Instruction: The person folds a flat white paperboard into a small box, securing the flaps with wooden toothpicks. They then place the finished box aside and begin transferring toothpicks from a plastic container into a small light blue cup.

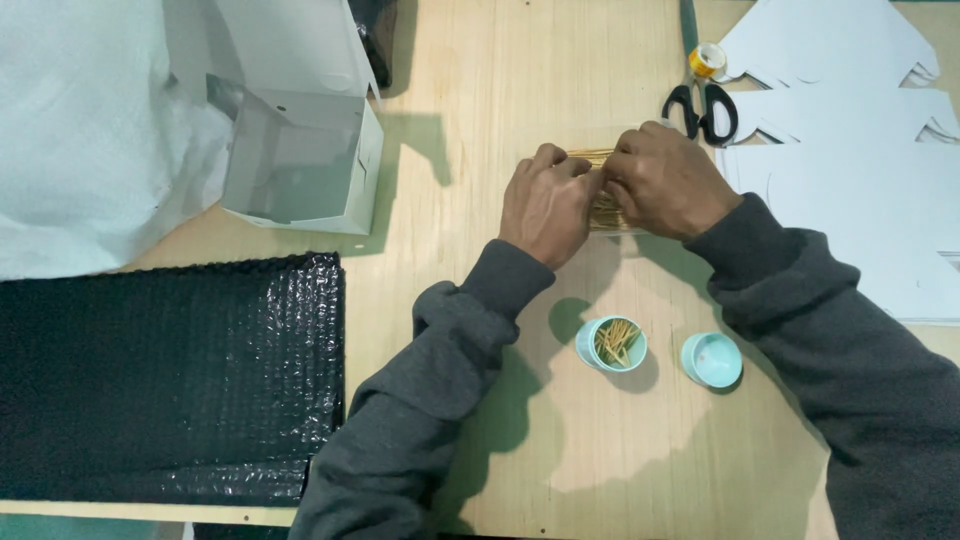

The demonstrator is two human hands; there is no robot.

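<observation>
Black bubble wrap sheet (170, 375) front-left on wooden table (500, 90). Open white carton (300, 150) behind it, white foam wrap (80, 130) beside that. Black-handled scissors (700, 105), yellow tape roll (708, 60), flat white cardboard cutouts (850, 170) far right.

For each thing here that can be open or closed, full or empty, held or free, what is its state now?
Toothpick bundle: held by both hands, mostly covered.
Left hand: closed on the bundle.
Right hand: closed on the bundle.
Jar: open, upright, toothpicks inside.
Lid: off, lying beside the jar.
Scissors: closed, lying free.
White box: open, on its side.
Tape roll: lying free.
</observation>
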